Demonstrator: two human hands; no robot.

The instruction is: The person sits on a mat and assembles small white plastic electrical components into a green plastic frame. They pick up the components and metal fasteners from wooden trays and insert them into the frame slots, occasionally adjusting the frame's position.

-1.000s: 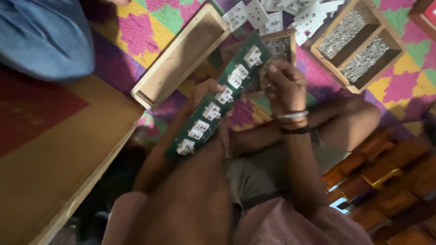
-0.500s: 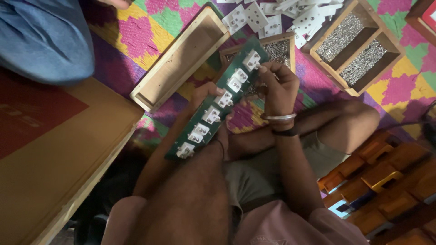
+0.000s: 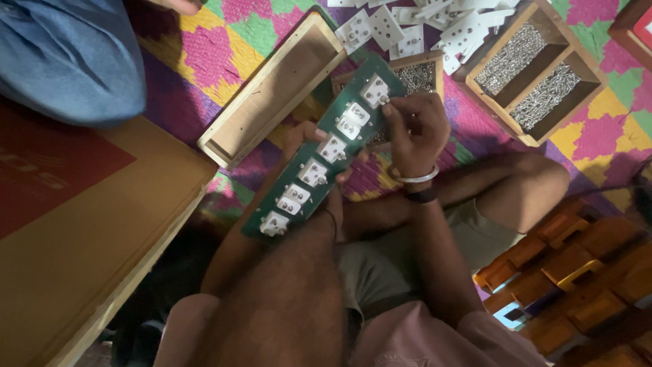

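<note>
long green panel [image 3: 324, 151] with white sockets propped across left hand [image 3: 314, 139], fingers curled beneath, right hand [image 3: 415, 132] pinching a small screw [image 3: 384, 100] at its upper end

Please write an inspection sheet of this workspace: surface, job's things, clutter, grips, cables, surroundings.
Surface: colourful woven mat.
Job's things: green panel carrying six white sockets, held tilted above the lap.
Clutter: loose white socket plates; long empty wooden box; divided wooden tray of screws.
Grips: left hand supports the panel from below; right hand pinches at its top socket.
Cables: nothing seen.
Surroundings: cardboard box; blue cloth; brown wooden blocks.
</note>
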